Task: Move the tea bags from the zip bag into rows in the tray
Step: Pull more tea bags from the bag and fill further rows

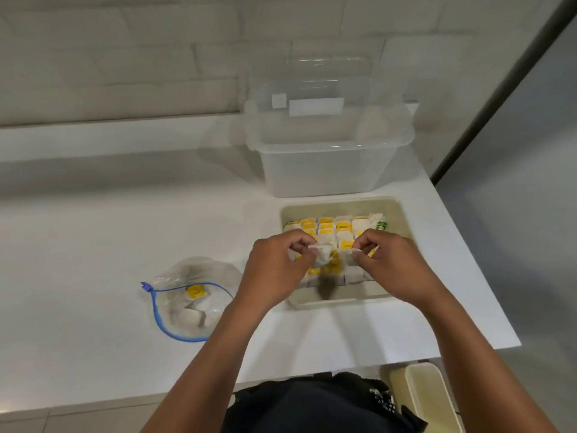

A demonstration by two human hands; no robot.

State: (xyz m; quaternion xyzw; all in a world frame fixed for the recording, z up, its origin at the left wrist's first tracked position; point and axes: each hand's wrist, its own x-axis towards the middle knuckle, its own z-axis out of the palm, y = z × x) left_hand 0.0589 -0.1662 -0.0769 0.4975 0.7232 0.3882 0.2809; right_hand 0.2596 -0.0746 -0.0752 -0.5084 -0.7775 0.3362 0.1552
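A beige tray on the white counter holds rows of tea bags with yellow and white tags, plus one green tag at the far right. Above its middle, my left hand and my right hand each pinch an end of a bunch of white tea bags; a dark blurred bag dangles below it. Left of the tray lies the clear zip bag with a blue zipper, open, with a few tea bags and a yellow tag inside.
A clear plastic storage box stands just behind the tray, its lid propped against the tiled wall. The counter's right edge runs close past the tray. A beige bin sits below the counter's front edge at right.
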